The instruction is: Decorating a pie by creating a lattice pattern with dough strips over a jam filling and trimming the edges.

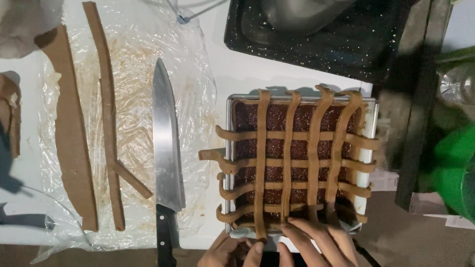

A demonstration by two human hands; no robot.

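A square metal baking pan (229, 123) holds a dark filling under a lattice of brown dough strips (297, 163). My right hand (321, 242) presses its fingertips on the strip ends at the pan's near edge. Just to its left, my left hand (230, 252) rests at the pan's near left corner, fingers touching the end of one strip. Neither hand grips anything.
A large chef's knife (166, 148) lies on crumpled plastic wrap (133, 59) left of the pan, its black handle pointing toward me. Long leftover dough strips (106, 113) lie on the wrap. A black speckled tray (316, 39) sits behind the pan, and a green object (452, 168) stands at the right.
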